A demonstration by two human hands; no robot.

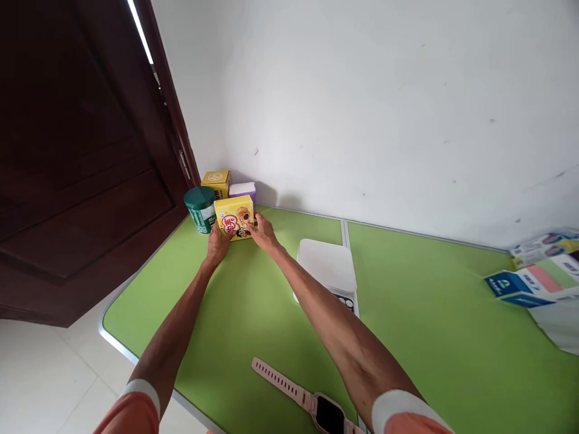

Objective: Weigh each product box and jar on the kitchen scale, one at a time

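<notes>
At the far corner of the green surface (253,313), left hand (218,246) and right hand (263,233) clamped on a yellow box (234,217), squared beside green canister (200,208), purple-white box (243,190).

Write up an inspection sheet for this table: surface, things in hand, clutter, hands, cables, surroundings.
Surface: green folding table with a centre seam, set against a white wall.
Things in hand: yellow snack box upright at the far left corner, beside a green canister, in front of a second yellow box and a purple-and-white box.
Clutter: white scale mid-table; pink smartwatch at the near edge; flattened cartons at far right.
Hands: left hand and right hand grip the snack box from either side.
Cables: nothing seen.
Surroundings: dark wooden door at left, pale tiled floor.
</notes>
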